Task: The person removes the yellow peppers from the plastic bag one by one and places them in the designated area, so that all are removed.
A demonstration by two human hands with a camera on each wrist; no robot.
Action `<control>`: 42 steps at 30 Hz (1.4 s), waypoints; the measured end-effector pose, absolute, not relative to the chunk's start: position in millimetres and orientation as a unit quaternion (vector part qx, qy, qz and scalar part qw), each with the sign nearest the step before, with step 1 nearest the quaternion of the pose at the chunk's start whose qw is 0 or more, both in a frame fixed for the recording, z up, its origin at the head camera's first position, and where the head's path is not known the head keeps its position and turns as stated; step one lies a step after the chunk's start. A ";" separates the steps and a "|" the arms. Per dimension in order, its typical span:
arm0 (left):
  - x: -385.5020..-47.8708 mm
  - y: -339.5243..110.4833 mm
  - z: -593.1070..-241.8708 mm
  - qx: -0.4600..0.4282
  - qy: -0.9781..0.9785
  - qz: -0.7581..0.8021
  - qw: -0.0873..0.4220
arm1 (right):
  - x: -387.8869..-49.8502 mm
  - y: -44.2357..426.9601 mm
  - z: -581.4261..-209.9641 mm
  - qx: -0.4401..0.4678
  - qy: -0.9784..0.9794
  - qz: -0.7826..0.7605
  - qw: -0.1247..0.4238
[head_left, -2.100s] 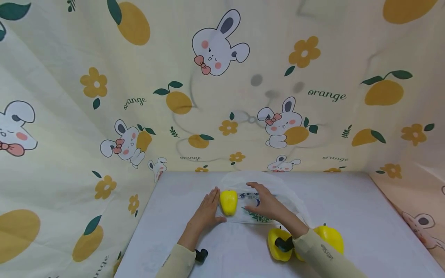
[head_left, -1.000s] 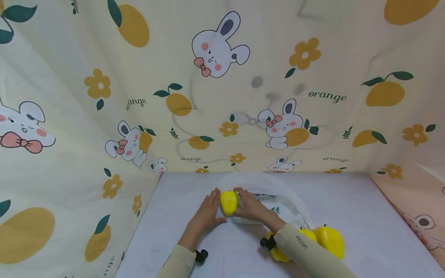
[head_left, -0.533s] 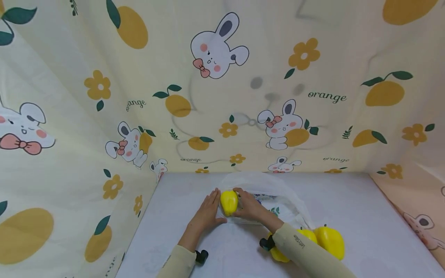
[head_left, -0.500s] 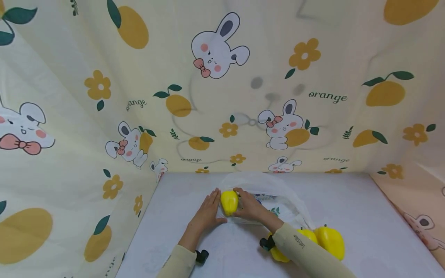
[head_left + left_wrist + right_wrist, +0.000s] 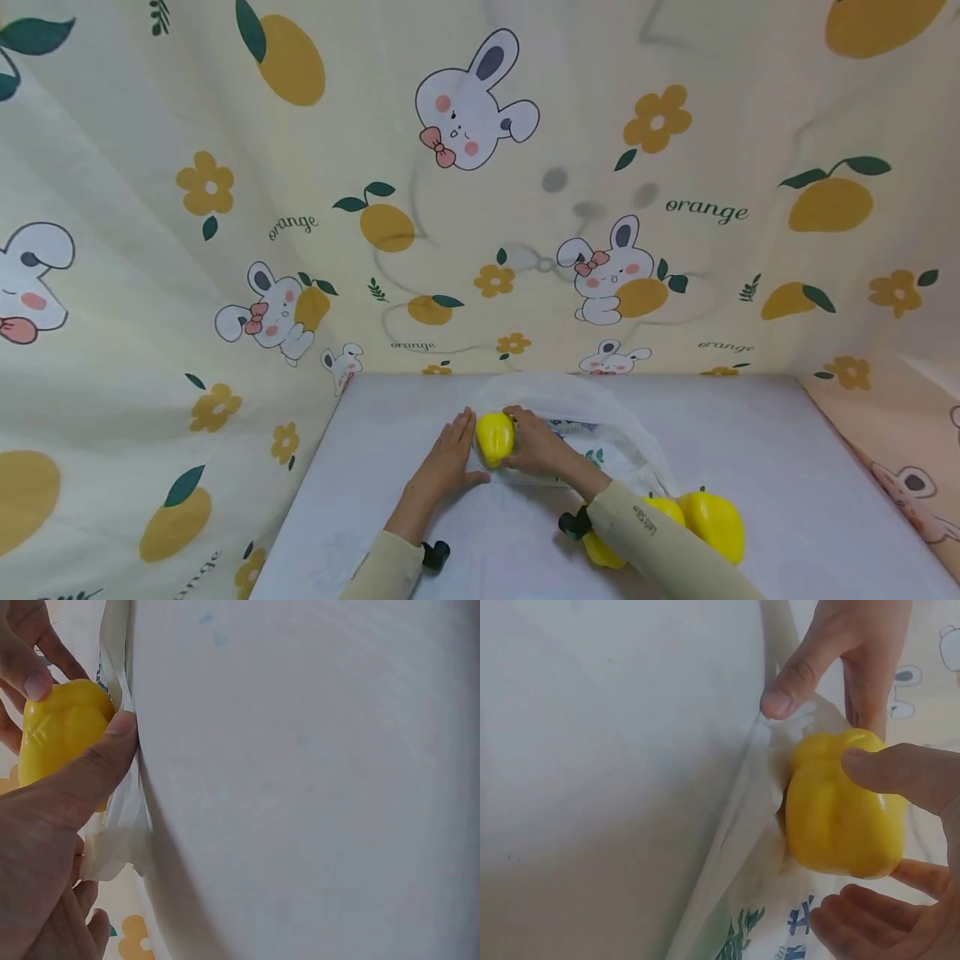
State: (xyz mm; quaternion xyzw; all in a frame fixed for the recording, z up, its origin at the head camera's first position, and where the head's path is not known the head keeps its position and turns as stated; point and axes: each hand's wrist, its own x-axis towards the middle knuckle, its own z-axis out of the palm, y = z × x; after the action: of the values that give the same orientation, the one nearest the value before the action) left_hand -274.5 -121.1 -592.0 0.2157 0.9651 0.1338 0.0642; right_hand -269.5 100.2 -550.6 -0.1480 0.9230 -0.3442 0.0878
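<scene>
A yellow bell pepper (image 5: pixel 495 438) lies on the left end of a white plastic bag (image 5: pixel 626 454) with blue and green print. My right hand (image 5: pixel 542 447) holds this pepper from the right; the thumb sits on its side in the right wrist view, and an index finger reaches around it. On the pepper's left, my left hand (image 5: pixel 448 457) rests with its fingers fairly straight. Its thumb (image 5: pixel 101 765) presses the near edge of the bag in the left wrist view. Part of the bag is hidden under the right hand and forearm.
More yellow bell peppers (image 5: pixel 714 525) stand at the near right, partly covered by the right sleeve (image 5: pixel 660 533). The light tabletop (image 5: pixel 765 450) ends against a patterned cloth (image 5: pixel 675 267) with rabbits and oranges, which also rises at both sides.
Two seconds ago my right hand was spread over the bag, apart from the pepper; it has moved left onto it and stayed there. The left hand has kept its place.
</scene>
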 end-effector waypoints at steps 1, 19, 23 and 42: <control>-274.5 -121.0 -591.4 0.216 0.965 0.133 0.065 | -269.2 100.6 -550.1 -0.149 0.923 -0.344 0.087; -275.4 -120.3 -596.3 0.202 0.969 0.125 0.071 | -251.1 122.9 -526.0 -0.141 0.913 -0.377 0.070; -275.2 -119.8 -594.8 0.202 0.969 0.122 0.069 | -248.7 130.6 -521.3 -0.139 0.909 -0.387 0.061; -277.6 -117.9 -594.6 0.202 0.969 0.119 0.074 | -231.9 171.0 -507.0 -0.155 0.894 -0.420 0.031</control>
State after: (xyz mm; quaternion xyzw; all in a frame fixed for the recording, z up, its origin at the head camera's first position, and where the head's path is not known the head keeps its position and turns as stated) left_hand -277.6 -117.9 -594.6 0.2015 0.9694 0.1190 0.0740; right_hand -231.9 171.0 -507.0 -0.1548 0.8936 -0.4201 0.0311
